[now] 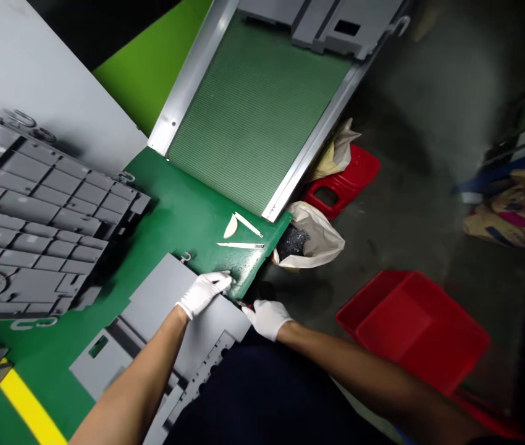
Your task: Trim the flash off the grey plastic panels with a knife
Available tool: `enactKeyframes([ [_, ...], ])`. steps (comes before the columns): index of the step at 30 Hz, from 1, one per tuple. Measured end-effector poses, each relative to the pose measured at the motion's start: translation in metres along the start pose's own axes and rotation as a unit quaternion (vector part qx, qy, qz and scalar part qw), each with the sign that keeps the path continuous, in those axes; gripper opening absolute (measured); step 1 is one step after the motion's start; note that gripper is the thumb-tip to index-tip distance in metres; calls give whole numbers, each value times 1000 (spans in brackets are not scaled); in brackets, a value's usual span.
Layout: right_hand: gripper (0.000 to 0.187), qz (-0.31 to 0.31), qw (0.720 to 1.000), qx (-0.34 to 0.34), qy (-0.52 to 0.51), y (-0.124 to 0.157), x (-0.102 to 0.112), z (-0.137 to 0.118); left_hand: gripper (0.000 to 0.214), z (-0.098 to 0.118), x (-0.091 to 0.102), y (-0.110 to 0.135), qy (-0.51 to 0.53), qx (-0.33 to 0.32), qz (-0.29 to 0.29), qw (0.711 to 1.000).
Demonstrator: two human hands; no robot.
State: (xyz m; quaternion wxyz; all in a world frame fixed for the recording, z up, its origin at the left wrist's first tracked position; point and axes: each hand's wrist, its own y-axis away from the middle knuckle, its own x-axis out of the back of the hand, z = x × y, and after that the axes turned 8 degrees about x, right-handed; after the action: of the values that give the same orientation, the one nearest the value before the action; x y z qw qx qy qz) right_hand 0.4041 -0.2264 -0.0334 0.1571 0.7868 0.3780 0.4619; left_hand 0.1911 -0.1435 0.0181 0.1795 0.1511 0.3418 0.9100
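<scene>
A grey plastic panel (163, 300) with a hook at its far corner lies on the green table in front of me. My left hand (204, 294), in a white glove, grips the panel's edge near its far right corner, fingers bent together. Close to that same corner, my right hand (269, 319), also gloved, is closed round a small tool with a bit of red (250, 306) showing. The tool's tip is near the panel's edge; its exact kind is too small to tell. Dark specks lie on the table just beyond my left hand.
A knife-like white tool (241, 246), another white strip (248, 225) and a pale half-round piece (230, 227) lie ahead. Ribbed grey panels (49, 216) stand left. A green conveyor (262, 105) rises beyond. A scrap bag (322, 238) and red bin (411, 327) are right.
</scene>
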Motion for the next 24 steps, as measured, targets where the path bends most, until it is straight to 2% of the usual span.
enactKeyframes([
  [2, 68, 10, 999, -15, -34, 4, -1, 7, 38, 5, 6, 1, 49, 4, 68, 996],
  [4, 69, 20, 996, -42, -79, 8, -2, 15, 40, 13, 0, -5, 57, 15, 95, 994],
  [6, 71, 23, 990, -75, -120, 11, -4, 21, 42, 26, -21, -19, 35, 35, 65, 997],
  [9, 71, 29, 980, -115, -157, 15, -6, 30, 43, 55, -68, -45, 19, 25, 1, 999],
  [10, 70, 34, 978, -123, -165, 16, -7, 32, 43, 66, -81, -52, 11, 13, 0, 1000],
  [12, 70, 50, 973, -135, -179, 18, -6, 36, 41, 82, -89, -64, -44, -3, 56, 997],
  [14, 71, 66, 970, -140, -189, 20, -3, 38, 40, 85, -67, -71, -165, -4, 190, 968],
  [16, 71, 79, 971, -135, -183, 22, 5, 36, 42, 75, -20, -76, -306, 5, 322, 896],
  [17, 70, 84, 973, -128, -172, 22, 9, 34, 45, 66, 9, -77, -366, 21, 351, 861],
  [18, 69, 87, 976, -118, -160, 20, 15, 30, 46, 55, 38, -77, -410, 48, 350, 841],
  [19, 68, 87, 980, -104, -147, 16, 21, 24, 47, 44, 66, -76, -435, 84, 316, 839],
  [21, 68, 77, 986, -67, -128, 0, 33, 8, 48, 21, 112, -73, -418, 139, 197, 876],
  [23, 71, 54, 992, -28, -113, -24, 45, -16, 53, 3, 139, -71, -347, 140, 98, 922],
  [24, 73, 39, 994, -14, -105, -38, 50, -29, 56, -3, 146, -70, -313, 128, 75, 938],
])
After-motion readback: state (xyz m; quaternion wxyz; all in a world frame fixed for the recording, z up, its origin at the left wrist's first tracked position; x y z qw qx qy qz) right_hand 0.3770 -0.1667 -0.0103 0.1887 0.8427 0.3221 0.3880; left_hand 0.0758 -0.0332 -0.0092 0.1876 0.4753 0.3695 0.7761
